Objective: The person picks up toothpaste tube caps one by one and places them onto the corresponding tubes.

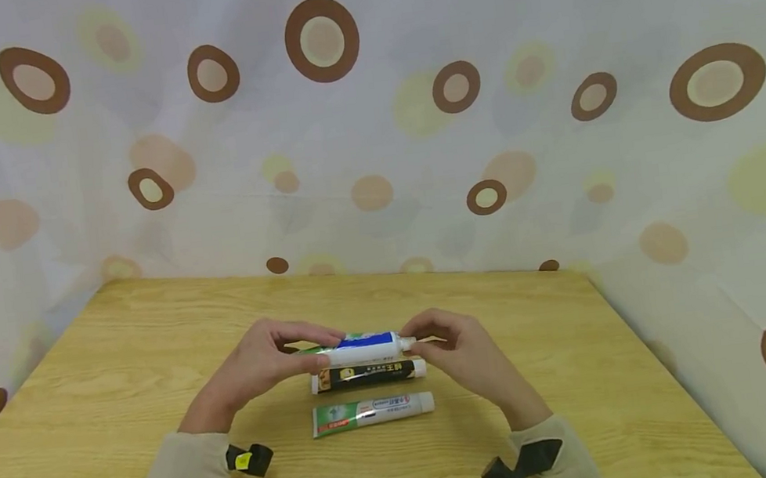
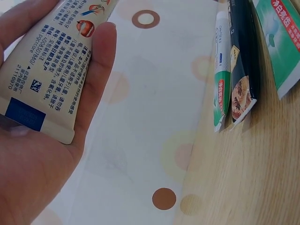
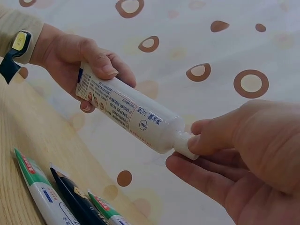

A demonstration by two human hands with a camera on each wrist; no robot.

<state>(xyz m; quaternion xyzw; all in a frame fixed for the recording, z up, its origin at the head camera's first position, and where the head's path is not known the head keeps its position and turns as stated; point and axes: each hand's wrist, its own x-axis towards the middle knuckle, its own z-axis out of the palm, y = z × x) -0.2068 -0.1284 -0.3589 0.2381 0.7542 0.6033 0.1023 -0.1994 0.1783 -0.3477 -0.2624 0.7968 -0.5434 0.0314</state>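
Observation:
A white toothpaste tube with a blue patch (image 1: 367, 347) is held level above the table. My left hand (image 1: 258, 357) grips its flat crimped end between thumb and fingers, the printed back showing in the left wrist view. At the other end my right hand (image 3: 243, 159) pinches the small white cap (image 3: 185, 144) with thumb and fingertips. Just below in the head view lies a black toothpaste tube (image 1: 370, 374), and nearer the person a green and white toothpaste tube (image 1: 374, 411). Another green and white tube (image 2: 221, 79) lies beyond the black one, mostly hidden in the head view.
The tubes lie side by side on a wooden table (image 1: 153, 336). A white cloth with brown and yellow circles (image 1: 371, 138) hangs behind the table and along its sides. Black straps with small blocks (image 1: 250, 459) sit on both wrists.

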